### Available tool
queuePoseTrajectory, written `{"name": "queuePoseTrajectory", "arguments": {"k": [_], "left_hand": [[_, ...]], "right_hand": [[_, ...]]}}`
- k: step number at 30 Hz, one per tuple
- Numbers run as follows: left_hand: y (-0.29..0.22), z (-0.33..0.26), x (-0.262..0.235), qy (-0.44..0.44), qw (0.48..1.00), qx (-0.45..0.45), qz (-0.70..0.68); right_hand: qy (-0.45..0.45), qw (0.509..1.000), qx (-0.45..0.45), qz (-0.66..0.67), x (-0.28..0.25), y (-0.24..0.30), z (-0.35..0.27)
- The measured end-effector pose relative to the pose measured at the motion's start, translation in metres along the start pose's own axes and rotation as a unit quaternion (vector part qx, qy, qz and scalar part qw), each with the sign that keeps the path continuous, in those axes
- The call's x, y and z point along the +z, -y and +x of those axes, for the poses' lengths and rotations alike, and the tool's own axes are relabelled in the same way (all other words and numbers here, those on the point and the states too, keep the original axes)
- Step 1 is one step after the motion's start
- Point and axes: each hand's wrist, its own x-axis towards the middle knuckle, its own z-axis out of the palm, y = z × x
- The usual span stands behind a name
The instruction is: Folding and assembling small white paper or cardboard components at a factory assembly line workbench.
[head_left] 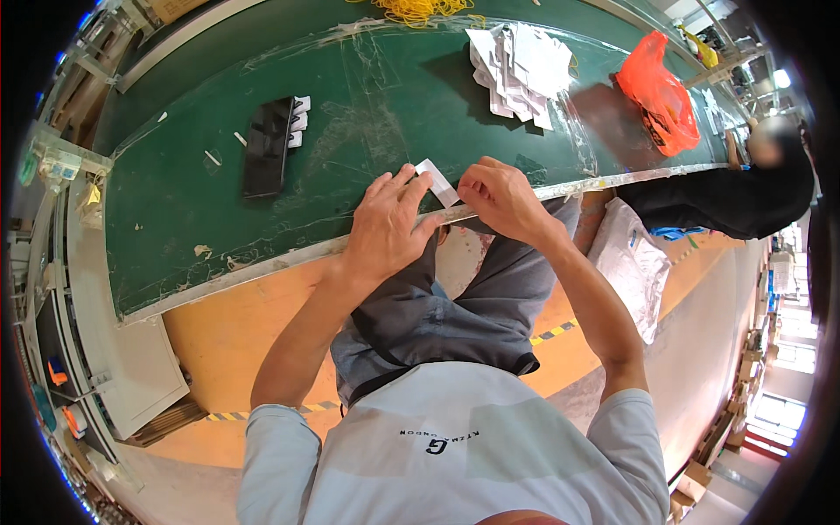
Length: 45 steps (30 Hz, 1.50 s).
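On the green tabletop near its front edge lies a small white card (438, 185), between my two hands. My left hand (387, 226) has its fingers stretched and somewhat spread, with the index fingertip on the card's left edge and the thumb toward the table edge. At the card's right side, my right hand (507, 199) is closed with curled fingers pressed together; what they pinch, if anything, is hidden. Farther left is a black oblong tray or box (266, 150), with several white tags (300, 122) sticking out along its right side.
A loose stack of white cards (521, 74) sits at the back right, left of a red-orange plastic bag (661, 96). Yellow cords or bands (416, 9) lie at the far edge. A person in black (735, 188) sits at the right; a white bag (630, 262) hangs nearby.
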Motion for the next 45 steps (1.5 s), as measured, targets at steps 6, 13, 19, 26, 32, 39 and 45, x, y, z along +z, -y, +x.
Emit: {"name": "queuePoseTrajectory", "arguments": {"k": [6, 13, 19, 26, 32, 39, 45], "left_hand": [[-0.009, 0.011, 0.019, -0.090, 0.992, 0.014, 0.083], [-0.002, 0.008, 0.016, -0.069, 0.991, 0.004, 0.113], [-0.006, 0.012, 0.015, -0.039, 0.993, 0.000, 0.109], [-0.014, 0.015, 0.015, -0.034, 0.993, -0.024, 0.112], [-0.009, 0.013, 0.022, -0.080, 0.984, 0.040, 0.153], [-0.007, 0.002, 0.014, -0.097, 0.981, 0.011, 0.169], [-0.015, 0.017, 0.007, -0.049, 0.993, 0.054, 0.095]], "right_hand": [[0.086, 0.966, 0.081, -0.228, 0.011, -0.003, 0.012], [0.008, 0.994, 0.069, -0.084, 0.022, 0.008, 0.020], [-0.020, 0.993, 0.051, -0.101, 0.021, 0.004, 0.009], [-0.021, 0.998, 0.056, 0.022, 0.014, 0.005, 0.012], [-0.005, 0.993, 0.013, 0.120, 0.011, -0.007, 0.004], [-0.069, 0.986, -0.154, -0.006, 0.029, -0.005, 0.004], [-0.036, 0.946, -0.292, -0.138, -0.003, -0.030, -0.003]]}}
